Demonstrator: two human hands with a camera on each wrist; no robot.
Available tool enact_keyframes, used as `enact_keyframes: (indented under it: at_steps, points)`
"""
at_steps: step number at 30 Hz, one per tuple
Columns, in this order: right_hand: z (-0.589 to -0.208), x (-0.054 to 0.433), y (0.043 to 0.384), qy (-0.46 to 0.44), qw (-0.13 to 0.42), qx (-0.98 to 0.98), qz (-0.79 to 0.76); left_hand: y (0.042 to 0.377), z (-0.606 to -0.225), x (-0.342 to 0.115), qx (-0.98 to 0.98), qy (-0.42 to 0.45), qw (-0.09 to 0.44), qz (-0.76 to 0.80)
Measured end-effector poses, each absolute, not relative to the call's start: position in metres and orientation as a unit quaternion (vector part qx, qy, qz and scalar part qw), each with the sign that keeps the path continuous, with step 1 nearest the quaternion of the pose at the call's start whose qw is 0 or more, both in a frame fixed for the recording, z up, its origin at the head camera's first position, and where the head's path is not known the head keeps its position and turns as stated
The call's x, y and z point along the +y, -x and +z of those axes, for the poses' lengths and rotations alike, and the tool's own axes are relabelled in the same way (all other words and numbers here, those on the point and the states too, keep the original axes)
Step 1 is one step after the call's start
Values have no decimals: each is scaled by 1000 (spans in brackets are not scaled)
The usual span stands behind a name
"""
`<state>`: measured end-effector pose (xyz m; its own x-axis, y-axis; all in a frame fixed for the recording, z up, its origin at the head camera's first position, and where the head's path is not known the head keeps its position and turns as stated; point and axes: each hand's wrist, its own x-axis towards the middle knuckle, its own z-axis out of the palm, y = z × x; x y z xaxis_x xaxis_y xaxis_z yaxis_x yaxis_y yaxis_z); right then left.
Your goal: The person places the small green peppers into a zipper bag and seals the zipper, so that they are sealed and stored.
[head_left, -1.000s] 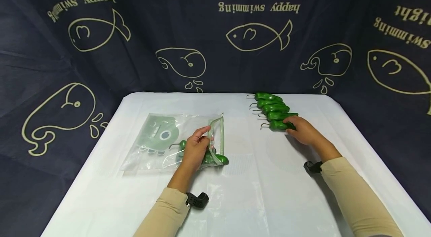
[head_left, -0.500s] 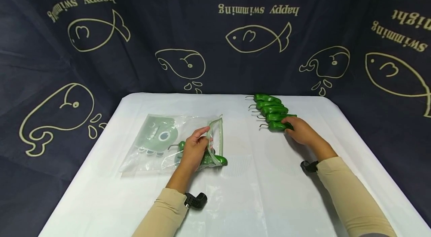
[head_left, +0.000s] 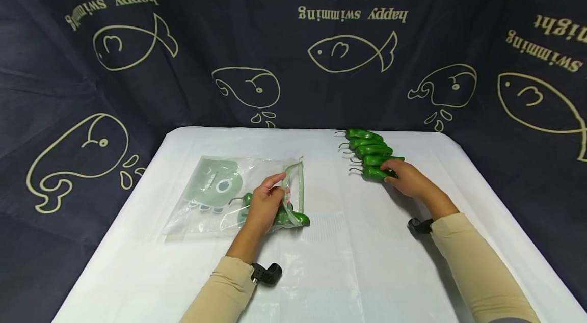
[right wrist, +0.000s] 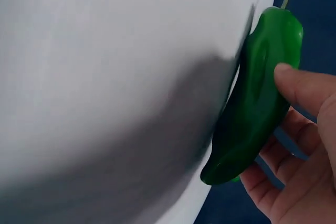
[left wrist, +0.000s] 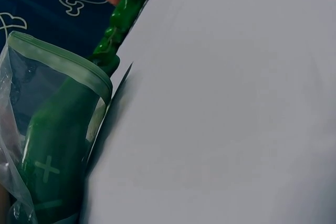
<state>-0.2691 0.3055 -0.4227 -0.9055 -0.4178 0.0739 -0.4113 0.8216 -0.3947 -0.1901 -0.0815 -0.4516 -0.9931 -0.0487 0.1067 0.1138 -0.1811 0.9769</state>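
Note:
At the left of the table lies a clear zip bag (head_left: 257, 164) with a green border and a printed cartoon creature. My left hand (head_left: 262, 208) grips the bag at its mouth, which gapes toward the right. Green peppers (head_left: 300, 218) show through the film beneath and beside that hand; how many is hidden. At the table's far right, my right hand (head_left: 410, 179) pinches the nearest green pepper (head_left: 373, 174) of a row, at the end away from its stem. In the right wrist view the thumb presses one side of this pepper (right wrist: 262, 77), with fingers on the other.
Behind the pinched pepper, several more green peppers (head_left: 373, 150) lie side by side, stems to the left. A white cloth (head_left: 339, 262) covers the table. A dark blue curtain (head_left: 284, 104) with fish and whale drawings hangs right behind the far edge.
My right hand and the nearest pepper have shifted slightly left, a little off the line of the row. The left hand and the bag stay in place.

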Motion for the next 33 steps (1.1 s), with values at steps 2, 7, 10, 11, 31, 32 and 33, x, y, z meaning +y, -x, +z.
enact_keyframes:
  at_steps: [2,7,10,11,31,32,33]
  points:
    - [-421,302,267,223,13,951,-215,190,-452,-82,-637,24,52,-769]
    - [-418,291,264,239,6,943,-230,190,-452,-82,-636,28,55,-769]
    - [-416,286,263,252,0,937,-242,190,-451,-82,-638,31,56,-768]
    - [-416,284,263,254,-2,935,-247,190,-451,-82,-638,30,55,-768]
    - [-409,248,250,311,-3,911,-272,190,-451,-81,-640,26,49,-766]
    - [-409,246,249,315,-2,910,-272,190,-451,-81,-640,27,49,-766]
    - [-409,244,248,318,0,908,-272,190,-451,-81,-641,27,50,-766]
